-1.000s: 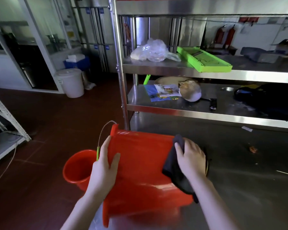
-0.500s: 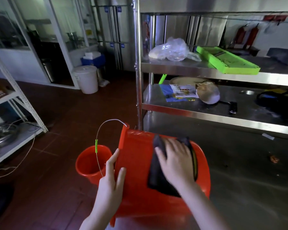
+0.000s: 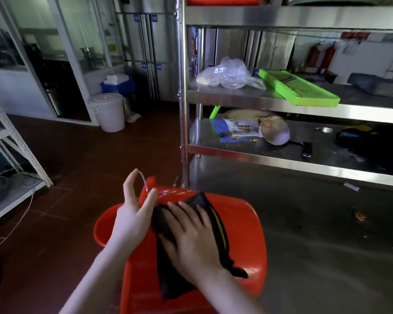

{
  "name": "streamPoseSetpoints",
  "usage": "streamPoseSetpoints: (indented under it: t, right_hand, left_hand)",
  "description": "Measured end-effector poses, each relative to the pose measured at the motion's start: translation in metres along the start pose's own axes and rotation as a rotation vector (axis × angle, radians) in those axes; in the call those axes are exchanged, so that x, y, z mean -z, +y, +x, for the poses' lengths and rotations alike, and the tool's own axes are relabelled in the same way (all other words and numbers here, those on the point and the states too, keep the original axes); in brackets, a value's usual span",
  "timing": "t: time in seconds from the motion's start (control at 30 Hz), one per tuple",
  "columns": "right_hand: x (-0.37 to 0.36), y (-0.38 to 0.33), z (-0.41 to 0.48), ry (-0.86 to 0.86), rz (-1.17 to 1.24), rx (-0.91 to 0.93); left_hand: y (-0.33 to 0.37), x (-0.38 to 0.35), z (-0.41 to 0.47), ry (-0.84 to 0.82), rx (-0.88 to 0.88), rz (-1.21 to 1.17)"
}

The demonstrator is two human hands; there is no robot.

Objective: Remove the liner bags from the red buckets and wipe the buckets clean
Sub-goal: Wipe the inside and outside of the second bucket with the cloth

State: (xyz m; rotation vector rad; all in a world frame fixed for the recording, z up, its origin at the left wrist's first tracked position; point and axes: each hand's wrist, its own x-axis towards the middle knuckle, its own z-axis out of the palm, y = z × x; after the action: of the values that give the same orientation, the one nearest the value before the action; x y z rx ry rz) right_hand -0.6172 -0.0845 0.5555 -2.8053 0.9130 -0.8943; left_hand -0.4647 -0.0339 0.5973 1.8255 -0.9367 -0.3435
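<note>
Steel counter (image 3: 315,257) carries the tipped red bucket (image 3: 241,241): left hand (image 3: 132,214), fingers spread, steadies it while right hand (image 3: 191,234), fingers flat, presses the dark cloth (image 3: 168,277) across it.

dim foreground, bright background, wide-angle warp

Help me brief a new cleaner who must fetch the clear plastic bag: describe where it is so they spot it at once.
Find the steel shelving rack behind the worktable. On its middle shelf, at the left end by the upright post, lies the crumpled clear plastic bag. Its neighbour to the right is a flat bright green tray; the bag is the only see-through, puffy thing on that shelf.
</note>
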Motion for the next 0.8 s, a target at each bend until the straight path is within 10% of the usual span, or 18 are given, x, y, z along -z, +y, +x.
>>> streamPoseSetpoints:
  t: [0.17, 0.4, 0.63, 0.8]
  right_hand:
    - [0.002, 0.022, -0.025, 0.027, -0.050, 0.026]
    - [0.042, 0.117, 0.000, -0.030, -0.178, -0.626]
    - [0.000, 0.005, 0.020, 0.003, -0.008, -0.080]
    - [0.003, 0.021, 0.015, 0.040, -0.028, -0.042]
  left_hand:
    - [0.008, -0.018, 0.031, -0.026, 0.144, 0.115]
    - [0.001, -0.019, -0.030, -0.035, -0.015, -0.025]
    - [-0.018, -0.026, -0.042, 0.027, -0.135, -0.075]
    - [-0.025, -0.017, -0.046, 0.020, -0.153, -0.089]
